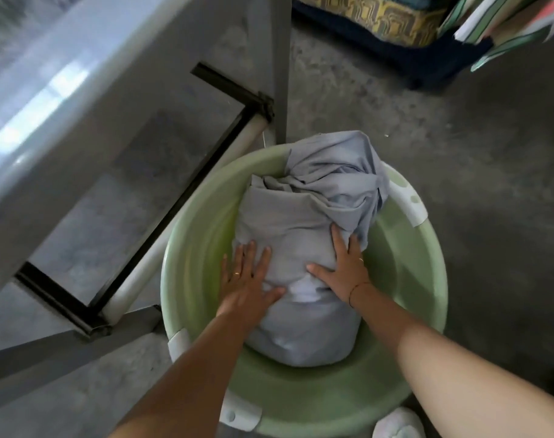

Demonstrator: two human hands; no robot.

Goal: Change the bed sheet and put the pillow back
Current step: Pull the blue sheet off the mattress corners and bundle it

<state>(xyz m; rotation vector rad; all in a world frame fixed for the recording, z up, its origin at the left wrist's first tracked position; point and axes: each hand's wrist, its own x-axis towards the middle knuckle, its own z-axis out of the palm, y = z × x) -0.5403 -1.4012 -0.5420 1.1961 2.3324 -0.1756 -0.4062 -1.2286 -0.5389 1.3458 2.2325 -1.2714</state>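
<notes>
Both hands lie flat with fingers spread, pressing on a bundled grey sheet: the left hand on its left side, the right hand on its right. The sheet fills a green basin on the concrete floor, just right of a grey table.

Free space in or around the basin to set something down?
Bare floor right of the basin, up to the bedding stack. Inside, only slim strips of wall beside the sheet bundle. Left side crowded by the table frame.
</notes>
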